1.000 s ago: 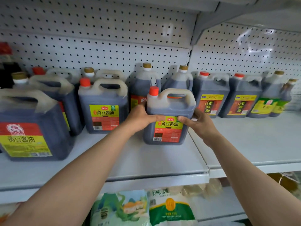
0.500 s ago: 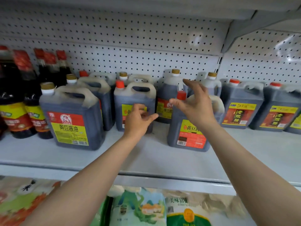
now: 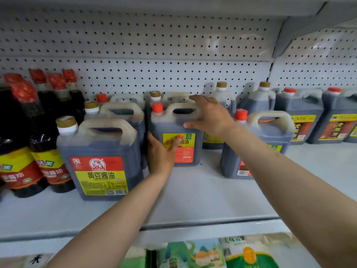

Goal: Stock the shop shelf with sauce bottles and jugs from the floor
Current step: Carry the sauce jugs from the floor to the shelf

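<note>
A dark sauce jug with a red cap (image 3: 170, 128) stands mid-shelf among other jugs. My left hand (image 3: 161, 153) lies against its lower left front, fingers straight over the yellow label. My right hand (image 3: 209, 117) reaches across its right side and handle with spread fingers, touching it without curling round. To the right stands the jug with a red cap (image 3: 270, 136) that both hands held a moment ago, free of them now. The white shelf (image 3: 202, 200) carries all the jugs.
A big jug with a gold cap (image 3: 100, 157) stands front left, with tall dark bottles (image 3: 21, 144) beside it. More jugs (image 3: 301, 117) line the pegboard back at right. Bagged goods (image 3: 249, 254) fill the shelf below. Bare shelf lies in front of the jugs.
Both hands left the right-hand jug and moved left to the neighbouring red-capped jug. The view swung left, bringing the tall bottles into sight.
</note>
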`<state>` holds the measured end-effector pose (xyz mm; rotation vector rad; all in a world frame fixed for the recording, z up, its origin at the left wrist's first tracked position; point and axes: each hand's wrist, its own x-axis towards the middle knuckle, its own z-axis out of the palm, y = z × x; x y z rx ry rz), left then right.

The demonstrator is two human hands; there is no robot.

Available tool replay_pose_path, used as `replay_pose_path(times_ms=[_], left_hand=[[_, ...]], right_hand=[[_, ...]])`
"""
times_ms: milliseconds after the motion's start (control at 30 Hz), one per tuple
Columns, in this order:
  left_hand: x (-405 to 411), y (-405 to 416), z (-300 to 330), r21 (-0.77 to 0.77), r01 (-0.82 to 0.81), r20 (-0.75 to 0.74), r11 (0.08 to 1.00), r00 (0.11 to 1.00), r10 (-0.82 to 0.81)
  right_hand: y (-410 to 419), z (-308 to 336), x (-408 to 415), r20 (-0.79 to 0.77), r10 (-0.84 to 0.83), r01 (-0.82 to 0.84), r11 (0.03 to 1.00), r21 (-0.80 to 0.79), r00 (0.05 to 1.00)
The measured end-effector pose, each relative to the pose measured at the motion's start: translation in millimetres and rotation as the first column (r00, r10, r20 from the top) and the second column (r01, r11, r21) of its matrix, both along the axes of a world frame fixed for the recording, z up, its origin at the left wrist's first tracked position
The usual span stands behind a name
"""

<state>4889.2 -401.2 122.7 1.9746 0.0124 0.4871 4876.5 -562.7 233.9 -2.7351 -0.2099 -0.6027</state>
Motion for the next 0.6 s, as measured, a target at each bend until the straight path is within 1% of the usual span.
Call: replay_pose_path(times_ms=[67, 167, 400, 600], left_hand=[[5.6, 4.6, -2.6, 0.002, 0.026, -0.072, 1.000, 0.997, -0.025], [10.1, 9.5, -3.4, 0.002, 0.064, -0.122, 0.998, 0.991, -0.063], [9.1, 15.4, -0.8, -0.036, 0.085, -0.143, 0.996, 0.986, -0.090], [-12.0, 9.6, -0.4, 0.070, 0.041, -0.164, 0.997, 0.986, -0.029]], right_hand=[[8.4, -6.8, 5.5, -0.057, 0.027, -0.028, 1.000, -0.003, 0.998], [11.6, -17.0, 10.4, -0.051, 0.029, -0.030, 0.999, -0.013, 0.998], [15.3, -19.0, 8.3, -0.028, -0.009, 0.007, 0.998, -0.069, 1.000], [8.7, -16.5, -15.5, -0.012, -0.008, 0.007, 0.993, -0.114, 1.000]])
